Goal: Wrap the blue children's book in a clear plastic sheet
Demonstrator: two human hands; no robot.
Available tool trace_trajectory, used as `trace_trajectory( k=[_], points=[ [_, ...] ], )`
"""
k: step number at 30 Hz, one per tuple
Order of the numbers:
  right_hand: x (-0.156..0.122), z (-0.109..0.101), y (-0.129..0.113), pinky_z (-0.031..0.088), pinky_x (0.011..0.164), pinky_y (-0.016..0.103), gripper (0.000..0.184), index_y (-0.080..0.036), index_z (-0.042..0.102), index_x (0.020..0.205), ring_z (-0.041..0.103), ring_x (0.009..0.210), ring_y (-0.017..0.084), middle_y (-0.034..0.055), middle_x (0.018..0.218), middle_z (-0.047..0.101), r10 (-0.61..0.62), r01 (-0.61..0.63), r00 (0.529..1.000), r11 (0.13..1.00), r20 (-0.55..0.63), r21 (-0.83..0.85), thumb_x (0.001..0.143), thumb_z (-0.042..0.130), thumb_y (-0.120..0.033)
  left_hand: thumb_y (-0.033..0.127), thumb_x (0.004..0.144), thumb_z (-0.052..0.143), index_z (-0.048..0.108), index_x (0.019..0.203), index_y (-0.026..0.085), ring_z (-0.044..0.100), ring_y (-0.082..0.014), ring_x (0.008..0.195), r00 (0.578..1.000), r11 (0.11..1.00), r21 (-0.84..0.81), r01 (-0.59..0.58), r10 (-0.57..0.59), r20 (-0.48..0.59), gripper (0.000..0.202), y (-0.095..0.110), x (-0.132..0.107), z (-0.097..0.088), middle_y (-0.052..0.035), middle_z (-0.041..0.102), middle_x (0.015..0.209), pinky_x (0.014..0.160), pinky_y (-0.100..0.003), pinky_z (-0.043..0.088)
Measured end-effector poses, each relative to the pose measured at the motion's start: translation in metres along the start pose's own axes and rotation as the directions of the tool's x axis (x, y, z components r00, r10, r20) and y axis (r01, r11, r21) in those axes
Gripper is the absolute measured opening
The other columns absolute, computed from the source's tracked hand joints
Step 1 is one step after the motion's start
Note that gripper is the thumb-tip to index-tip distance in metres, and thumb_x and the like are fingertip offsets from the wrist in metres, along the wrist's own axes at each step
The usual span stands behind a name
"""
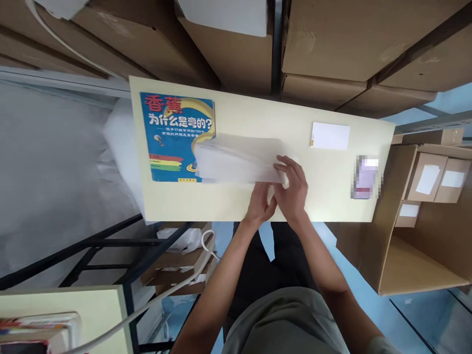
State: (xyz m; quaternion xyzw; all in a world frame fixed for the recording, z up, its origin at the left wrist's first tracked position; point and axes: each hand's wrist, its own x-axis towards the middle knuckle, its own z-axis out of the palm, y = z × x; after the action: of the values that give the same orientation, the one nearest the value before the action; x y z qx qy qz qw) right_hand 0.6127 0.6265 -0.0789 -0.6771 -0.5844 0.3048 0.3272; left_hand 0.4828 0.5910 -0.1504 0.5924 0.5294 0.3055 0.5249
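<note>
A thin, translucent white plastic bag [236, 160] lies stretched across the table, its left end over part of a blue book [165, 137] with a banana on the cover. My right hand [293, 189] grips the bag's right end, with curled fingers at its edge. Just beside it, my left hand [261, 202] pinches the bag's lower right corner; its fingertips are partly hidden. Both hands are close together near the front edge of the pale yellow table [206, 204].
On the table's right part lie a white card-like pad [330, 136] and a blurred purple item [364, 177]. An open cardboard box [391, 255] with smaller boxes stands at right. Large cartons [324, 39] line the back. More books [40, 329] sit at lower left, near a white cable [165, 295].
</note>
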Motion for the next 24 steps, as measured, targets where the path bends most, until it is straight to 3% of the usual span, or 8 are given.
trace_trajectory(
  k=[3, 6, 9, 12, 14, 17, 20, 24],
  points=[
    [-0.011, -0.028, 0.004, 0.063, 0.119, 0.053, 0.023, -0.028, 0.081, 0.118, 0.078, 0.134, 0.029, 0.0109, 0.135, 0.084, 0.080, -0.055, 0.980, 0.988, -0.181, 0.141, 0.106, 0.061, -0.025, 0.057, 0.103, 0.059, 0.075, 0.120, 0.024, 0.070, -0.0406, 0.138, 0.992, 0.994, -0.001, 0.111, -0.111, -0.064, 0.041, 0.005, 0.001, -0.008, -0.0183, 0.079, 0.128, 0.125, -0.058, 0.052],
    [-0.025, -0.051, 0.021, 0.065, 0.111, 0.048, 0.022, -0.025, 0.082, 0.111, 0.080, 0.122, 0.029, 0.0107, 0.124, 0.086, 0.242, -0.179, 0.929, 0.956, -0.280, 0.231, 0.104, 0.067, -0.039, 0.041, 0.095, 0.066, 0.072, 0.110, 0.025, 0.070, -0.0381, 0.142, 0.981, 0.987, -0.019, 0.161, -0.162, -0.108, 0.023, 0.011, 0.006, -0.008, -0.0163, 0.080, 0.133, 0.124, -0.056, 0.053],
    [-0.038, -0.068, 0.048, 0.066, 0.101, 0.045, 0.033, -0.022, 0.081, 0.098, 0.080, 0.109, 0.030, 0.0100, 0.105, 0.086, 0.449, -0.383, 0.833, 0.889, -0.322, 0.249, 0.098, 0.070, -0.054, 0.028, 0.091, 0.062, 0.061, 0.099, 0.027, 0.070, -0.0326, 0.146, 0.980, 0.989, -0.091, 0.116, -0.129, -0.151, 0.008, 0.019, 0.010, -0.006, -0.0136, 0.080, 0.139, 0.128, -0.054, 0.051],
    [-0.049, -0.081, 0.073, 0.064, 0.083, 0.039, 0.049, -0.022, 0.074, 0.083, 0.077, 0.096, 0.030, 0.0078, 0.082, 0.077, 0.612, -0.567, 0.705, 0.790, -0.359, 0.234, 0.091, 0.074, -0.069, 0.025, 0.092, 0.064, 0.057, 0.101, 0.028, 0.072, -0.0290, 0.146, 0.968, 0.986, -0.111, 0.126, -0.146, -0.203, 0.012, 0.024, 0.014, -0.008, -0.0118, 0.081, 0.141, 0.129, -0.052, 0.051],
    [-0.056, -0.088, 0.084, 0.059, 0.072, 0.036, 0.054, -0.022, 0.070, 0.078, 0.073, 0.085, 0.027, 0.0055, 0.074, 0.072, 0.654, -0.611, 0.654, 0.753, -0.381, 0.245, 0.088, 0.075, -0.075, 0.027, 0.093, 0.069, 0.061, 0.106, 0.028, 0.076, -0.0285, 0.139, 0.955, 0.982, -0.079, 0.169, -0.183, -0.232, 0.016, 0.026, 0.018, -0.012, -0.0109, 0.083, 0.139, 0.127, -0.051, 0.054],
    [-0.063, -0.094, 0.092, 0.052, 0.063, 0.033, 0.055, -0.023, 0.066, 0.073, 0.065, 0.070, 0.021, 0.0018, 0.067, 0.065, 0.682, -0.622, 0.630, 0.730, -0.371, 0.284, 0.090, 0.073, -0.075, 0.028, 0.093, 0.074, 0.072, 0.111, 0.026, 0.080, -0.0282, 0.123, 0.945, 0.979, -0.003, 0.203, -0.197, -0.259, 0.018, 0.028, 0.025, -0.022, -0.0079, 0.086, 0.126, 0.123, -0.049, 0.058],
    [-0.069, -0.096, 0.095, 0.051, 0.060, 0.032, 0.057, -0.023, 0.067, 0.076, 0.061, 0.064, 0.019, -0.0004, 0.063, 0.061, 0.712, -0.639, 0.614, 0.702, -0.341, 0.314, 0.092, 0.071, -0.077, 0.034, 0.096, 0.075, 0.081, 0.106, 0.027, 0.080, -0.0284, 0.114, 0.954, 0.985, 0.078, 0.155, -0.128, -0.272, 0.013, 0.034, 0.034, -0.036, -0.0056, 0.086, 0.114, 0.118, -0.048, 0.060],
    [-0.073, -0.100, 0.099, 0.049, 0.056, 0.032, 0.060, -0.023, 0.068, 0.074, 0.058, 0.057, 0.018, -0.0019, 0.059, 0.059, 0.721, -0.647, 0.621, 0.693, -0.309, 0.318, 0.091, 0.073, -0.080, 0.043, 0.099, 0.080, 0.086, 0.100, 0.027, 0.079, -0.0297, 0.105, 0.953, 0.976, 0.180, 0.123, -0.066, -0.297, 0.017, 0.048, 0.051, -0.057, -0.0063, 0.085, 0.110, 0.109, -0.049, 0.062]
  ],
)
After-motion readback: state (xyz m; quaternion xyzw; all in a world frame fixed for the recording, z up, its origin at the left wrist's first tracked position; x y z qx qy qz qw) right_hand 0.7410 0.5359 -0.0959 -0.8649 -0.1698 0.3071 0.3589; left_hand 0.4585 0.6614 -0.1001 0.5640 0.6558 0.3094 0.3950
